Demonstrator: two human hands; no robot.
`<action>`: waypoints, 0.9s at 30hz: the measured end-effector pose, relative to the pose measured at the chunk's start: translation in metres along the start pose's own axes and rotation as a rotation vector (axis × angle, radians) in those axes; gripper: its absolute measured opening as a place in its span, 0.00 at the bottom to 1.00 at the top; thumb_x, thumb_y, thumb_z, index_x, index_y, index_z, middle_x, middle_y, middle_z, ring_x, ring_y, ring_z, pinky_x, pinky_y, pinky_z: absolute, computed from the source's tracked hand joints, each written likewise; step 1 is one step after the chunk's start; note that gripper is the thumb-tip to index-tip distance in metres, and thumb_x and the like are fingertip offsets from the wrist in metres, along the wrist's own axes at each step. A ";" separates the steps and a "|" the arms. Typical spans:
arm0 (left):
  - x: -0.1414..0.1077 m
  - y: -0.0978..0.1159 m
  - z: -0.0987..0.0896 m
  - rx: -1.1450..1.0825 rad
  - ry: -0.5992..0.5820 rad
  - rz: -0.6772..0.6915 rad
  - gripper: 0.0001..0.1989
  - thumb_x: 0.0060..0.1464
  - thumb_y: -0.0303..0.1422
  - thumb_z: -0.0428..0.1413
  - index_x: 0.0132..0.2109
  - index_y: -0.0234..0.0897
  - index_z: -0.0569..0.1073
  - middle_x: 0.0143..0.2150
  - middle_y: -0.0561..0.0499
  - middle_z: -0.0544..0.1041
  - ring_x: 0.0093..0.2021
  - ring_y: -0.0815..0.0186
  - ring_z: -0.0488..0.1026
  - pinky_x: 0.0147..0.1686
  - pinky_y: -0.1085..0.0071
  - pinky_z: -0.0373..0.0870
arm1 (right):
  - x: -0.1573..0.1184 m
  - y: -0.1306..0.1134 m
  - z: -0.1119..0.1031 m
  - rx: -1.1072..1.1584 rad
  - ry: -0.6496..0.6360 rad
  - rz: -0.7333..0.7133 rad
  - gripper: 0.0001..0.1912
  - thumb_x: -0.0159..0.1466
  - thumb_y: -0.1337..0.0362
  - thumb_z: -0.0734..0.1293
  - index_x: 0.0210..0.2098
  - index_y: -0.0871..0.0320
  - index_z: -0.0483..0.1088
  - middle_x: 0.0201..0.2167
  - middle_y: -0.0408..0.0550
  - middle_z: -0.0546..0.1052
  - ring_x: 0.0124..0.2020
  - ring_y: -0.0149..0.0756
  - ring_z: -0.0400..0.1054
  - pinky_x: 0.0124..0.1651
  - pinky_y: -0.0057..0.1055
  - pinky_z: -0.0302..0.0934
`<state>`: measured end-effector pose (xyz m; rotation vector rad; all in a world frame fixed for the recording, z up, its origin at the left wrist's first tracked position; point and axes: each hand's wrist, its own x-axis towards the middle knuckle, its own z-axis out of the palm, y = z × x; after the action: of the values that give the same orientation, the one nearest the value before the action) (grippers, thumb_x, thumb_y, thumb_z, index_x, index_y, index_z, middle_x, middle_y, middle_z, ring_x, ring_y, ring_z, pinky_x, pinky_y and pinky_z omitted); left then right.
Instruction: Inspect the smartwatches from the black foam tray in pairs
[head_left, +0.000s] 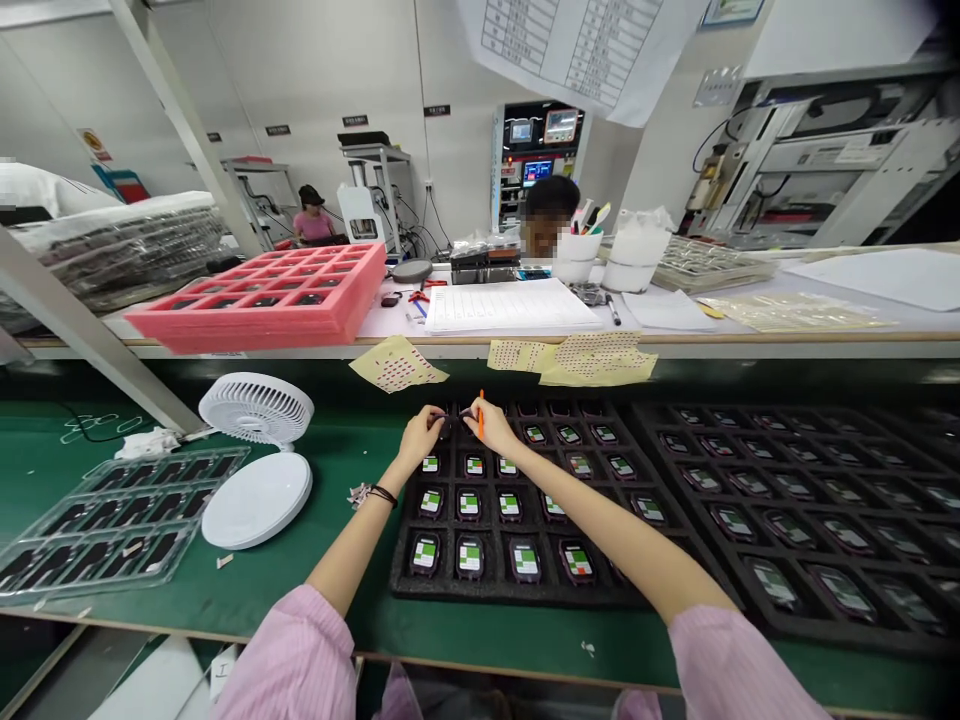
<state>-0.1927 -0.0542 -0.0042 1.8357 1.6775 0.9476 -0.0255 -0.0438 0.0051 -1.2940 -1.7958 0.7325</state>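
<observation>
Head view: pink sleeves (289,660) lead out to both hands above a black foam tray (405,590) on the green worktop (180,610). The left hand (421,435) has its fingers (435,416) curled down at a dark unit (447,428) in the tray's far row, though whether they pinch it is too small to tell; the right hand (487,425) pinches an upright orange stick (481,412). Nearer rows of units show green-and-white labels (469,557), while the far row shows none that can be made out. A second tray (862,635) to the right holds units with pale faces and no green. To the left stand a white fan (256,408) and a clear blister tray (120,525). Farther off, tan perforated sheets (598,360) hang over the edge of an upper worktop (525,340), which carries a pink foam tray (255,295). Beyond sits a co-worker (551,215).
</observation>
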 end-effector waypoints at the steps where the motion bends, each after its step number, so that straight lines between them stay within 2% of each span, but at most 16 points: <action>1: 0.000 -0.003 0.001 0.043 -0.009 0.009 0.07 0.57 0.28 0.52 0.42 0.38 0.72 0.32 0.50 0.76 0.37 0.62 0.73 0.40 0.68 0.67 | 0.002 0.001 0.008 -0.020 -0.007 0.011 0.17 0.52 0.73 0.64 0.21 0.53 0.49 0.19 0.37 0.63 0.23 0.30 0.60 0.31 0.27 0.54; 4: -0.001 -0.007 0.003 0.173 -0.010 0.036 0.08 0.58 0.28 0.51 0.42 0.38 0.73 0.36 0.47 0.76 0.43 0.58 0.71 0.45 0.64 0.66 | 0.005 0.007 0.019 -0.087 -0.030 0.042 0.17 0.52 0.72 0.66 0.21 0.53 0.50 0.21 0.39 0.68 0.25 0.32 0.64 0.31 0.27 0.56; 6: -0.001 -0.005 0.002 0.246 0.002 0.053 0.09 0.58 0.29 0.50 0.44 0.38 0.73 0.44 0.43 0.74 0.49 0.55 0.68 0.49 0.59 0.64 | 0.003 0.011 0.011 -0.139 -0.030 0.058 0.16 0.55 0.69 0.66 0.22 0.53 0.52 0.22 0.40 0.70 0.27 0.34 0.67 0.32 0.27 0.57; 8: -0.001 0.000 0.002 0.297 -0.003 0.082 0.11 0.59 0.30 0.50 0.47 0.38 0.73 0.49 0.41 0.72 0.53 0.53 0.66 0.50 0.57 0.63 | 0.000 0.018 -0.009 -0.201 -0.010 0.077 0.12 0.59 0.65 0.64 0.25 0.53 0.55 0.25 0.43 0.72 0.30 0.36 0.69 0.34 0.28 0.59; 10: 0.000 0.008 0.006 0.326 -0.042 0.130 0.11 0.61 0.31 0.48 0.47 0.38 0.73 0.50 0.42 0.71 0.53 0.53 0.65 0.51 0.57 0.63 | -0.005 0.026 -0.035 -0.280 0.023 0.117 0.09 0.64 0.62 0.62 0.29 0.54 0.58 0.28 0.46 0.74 0.32 0.39 0.71 0.36 0.30 0.59; 13: 0.003 0.025 0.023 0.353 -0.153 0.219 0.10 0.61 0.32 0.49 0.43 0.39 0.74 0.47 0.44 0.73 0.52 0.56 0.67 0.51 0.59 0.63 | -0.012 0.039 -0.068 -0.408 0.044 0.214 0.06 0.66 0.62 0.60 0.34 0.57 0.63 0.33 0.56 0.76 0.37 0.46 0.72 0.38 0.35 0.60; 15: 0.005 0.037 0.039 0.377 -0.224 0.265 0.09 0.60 0.32 0.50 0.42 0.38 0.75 0.46 0.44 0.74 0.51 0.56 0.67 0.51 0.60 0.64 | -0.017 0.048 -0.079 -0.469 0.025 0.280 0.06 0.67 0.64 0.60 0.37 0.61 0.65 0.35 0.62 0.76 0.39 0.49 0.73 0.40 0.38 0.61; 18: 0.008 0.051 0.062 0.430 -0.274 0.291 0.11 0.62 0.33 0.49 0.43 0.34 0.74 0.48 0.40 0.72 0.52 0.52 0.66 0.51 0.57 0.63 | -0.019 0.058 -0.080 -0.503 -0.032 0.335 0.10 0.67 0.64 0.62 0.43 0.65 0.68 0.40 0.60 0.75 0.42 0.45 0.72 0.44 0.41 0.64; 21: 0.014 0.059 0.076 0.481 -0.291 0.291 0.15 0.64 0.35 0.44 0.44 0.31 0.73 0.50 0.36 0.70 0.54 0.50 0.66 0.51 0.55 0.64 | -0.017 0.066 -0.076 -0.475 -0.077 0.337 0.15 0.66 0.60 0.64 0.50 0.61 0.68 0.48 0.52 0.73 0.45 0.40 0.70 0.47 0.42 0.67; 27: 0.025 0.061 0.087 0.534 -0.336 0.305 0.15 0.65 0.33 0.42 0.45 0.30 0.71 0.51 0.35 0.69 0.55 0.50 0.64 0.51 0.56 0.65 | -0.011 0.081 -0.077 -0.296 -0.126 0.285 0.16 0.67 0.60 0.64 0.52 0.59 0.67 0.51 0.52 0.71 0.47 0.40 0.70 0.48 0.43 0.67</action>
<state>-0.0867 -0.0288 -0.0110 2.4870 1.5572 0.2663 0.0819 -0.0284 -0.0228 -1.7612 -1.8934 0.7325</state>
